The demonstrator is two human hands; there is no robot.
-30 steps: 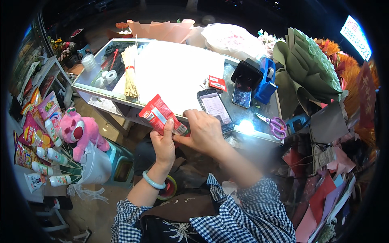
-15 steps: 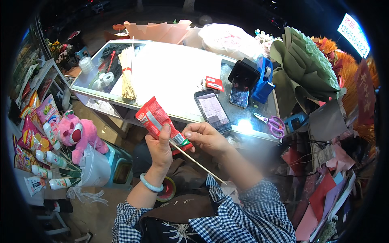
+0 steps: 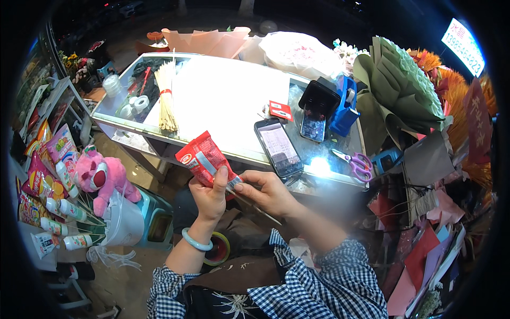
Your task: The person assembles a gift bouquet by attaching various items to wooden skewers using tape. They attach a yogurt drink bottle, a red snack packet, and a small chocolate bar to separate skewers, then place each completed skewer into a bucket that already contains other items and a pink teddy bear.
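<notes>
Since the previous frame, the right hand [image 3: 268, 192] has shifted its thumb onto the red packet [image 3: 201, 156], pinching its lower end; the left hand [image 3: 209, 198] clamps its middle. Its long axis slants from beyond the left thumb down rightward; a stick [image 3: 264, 213] pokes out below the right hand, pointing likewise.

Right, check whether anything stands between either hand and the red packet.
Nothing visible separates the left hand from the red packet it grips. At the right hand, a thin stick runs out from the packet's lower end; whether it comes between them is unclear.
</notes>
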